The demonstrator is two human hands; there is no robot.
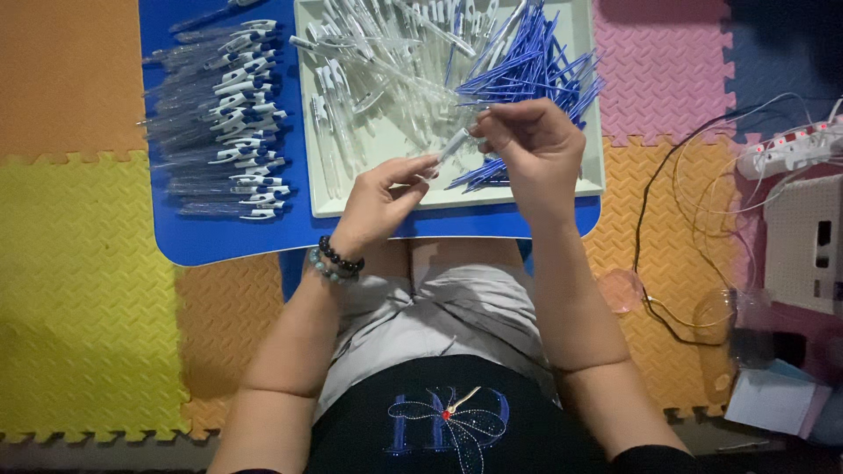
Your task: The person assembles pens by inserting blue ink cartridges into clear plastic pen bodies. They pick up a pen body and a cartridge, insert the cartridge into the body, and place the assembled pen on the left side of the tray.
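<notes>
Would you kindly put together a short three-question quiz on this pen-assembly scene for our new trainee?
1. True or false: the finished pens lie in a row on the blue board, outside the white tray.
2. Which hand wears beaded bracelets? A) left B) right C) both
3. Fill in: the loose refills heaped in the tray's right part are ____ in colour.

Key
1. True: they lie on the board to the left of the tray.
2. A: the left hand wears them; the right hand has a bare wrist. Both pinch one clear pen barrel over the tray.
3. Blue.
</notes>
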